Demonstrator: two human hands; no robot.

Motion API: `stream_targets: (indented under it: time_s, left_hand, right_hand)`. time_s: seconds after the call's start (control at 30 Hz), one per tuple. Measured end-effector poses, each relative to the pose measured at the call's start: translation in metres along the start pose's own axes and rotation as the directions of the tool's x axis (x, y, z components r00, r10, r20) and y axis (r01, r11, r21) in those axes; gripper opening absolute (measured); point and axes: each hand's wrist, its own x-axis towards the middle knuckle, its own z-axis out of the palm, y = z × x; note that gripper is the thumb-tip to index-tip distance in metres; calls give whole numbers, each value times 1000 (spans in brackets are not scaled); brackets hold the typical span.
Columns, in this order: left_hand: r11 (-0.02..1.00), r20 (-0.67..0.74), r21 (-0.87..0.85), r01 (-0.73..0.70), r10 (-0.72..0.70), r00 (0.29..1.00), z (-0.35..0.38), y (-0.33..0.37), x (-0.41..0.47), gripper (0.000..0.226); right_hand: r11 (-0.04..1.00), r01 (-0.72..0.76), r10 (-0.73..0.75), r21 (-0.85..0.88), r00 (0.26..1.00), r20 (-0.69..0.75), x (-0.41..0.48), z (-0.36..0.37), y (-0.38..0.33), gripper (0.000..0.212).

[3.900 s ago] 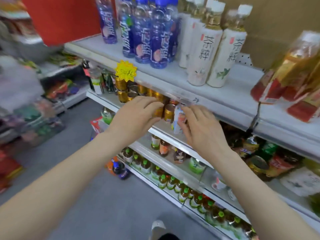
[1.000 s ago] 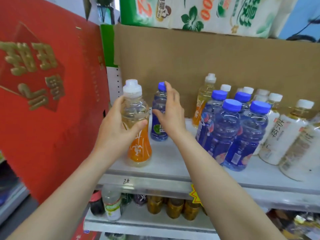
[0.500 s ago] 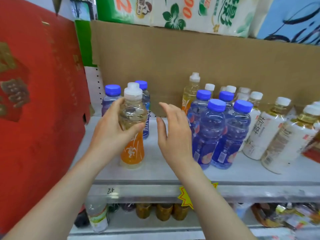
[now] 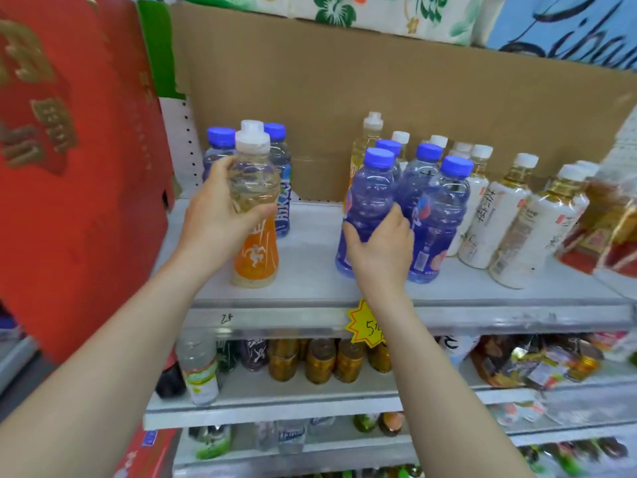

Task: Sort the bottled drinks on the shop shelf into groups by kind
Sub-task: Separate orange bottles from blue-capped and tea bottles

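My left hand (image 4: 215,215) grips an orange-labelled bottle with a white cap (image 4: 255,208) that stands near the front left of the top shelf (image 4: 310,270). My right hand (image 4: 381,250) grips the front blue-capped bottle (image 4: 370,191) of a cluster of several blue bottles (image 4: 437,208). Two more blue-capped bottles (image 4: 220,146) stand behind the orange one at the back left. A second orange-labelled bottle (image 4: 367,143) stands behind the blue cluster. Several white-labelled tea bottles (image 4: 496,215) stand to the right.
A red carton (image 4: 76,160) blocks the shelf's left end, and a cardboard sheet (image 4: 379,91) backs it. Red-wrapped packs (image 4: 606,232) sit at the far right. A yellow price star (image 4: 367,322) hangs on the shelf edge. Gold cans (image 4: 320,360) fill the shelf below.
My right hand has moved right from the gap between the bottles and closed round the front blue bottle. My left hand has kept its hold on the orange bottle.
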Motion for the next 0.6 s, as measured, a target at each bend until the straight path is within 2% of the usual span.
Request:
stream_targets:
  time_s: [0.2, 0.4, 0.43, 0.47, 0.53, 0.57, 0.6]
  left_hand:
    - [1000, -34, -5, 1, -2, 999, -10, 1, -8, 72]
    - [1000, -41, -24, 3, -4, 999, -6, -1, -12, 76]
    - [999, -47, -33, 6, -8, 999, -5, -3, -13, 78]
    - [999, -51, -40, 15, -17, 999, -4, -5, -13, 80]
    - [998, -54, -42, 46, -48, 997, -3, -9, -16, 82]
    - [997, -52, -42, 60, -62, 997, -1, -11, -16, 81]
    - [997, -49, -43, 70, -72, 996, 0, -11, -17, 79]
  right_hand:
    - [968, 129, -185, 214, 945, 269, 7, 44, -52, 65]
    - [946, 136, -242, 293, 899, 365, 17, 58, -57, 64]
    - [946, 176, -264, 273, 907, 329, 16, 53, -50, 68]
    - [945, 232, -284, 232, 932, 226, 15, 46, -41, 72]
    - [948, 295, -286, 120, 954, -85, 17, 31, -22, 73]
    - [962, 259, -240, 86, 954, -178, 21, 25, -14, 75]
    - [980, 188, -171, 70, 966, -195, 28, 22, -9, 79]
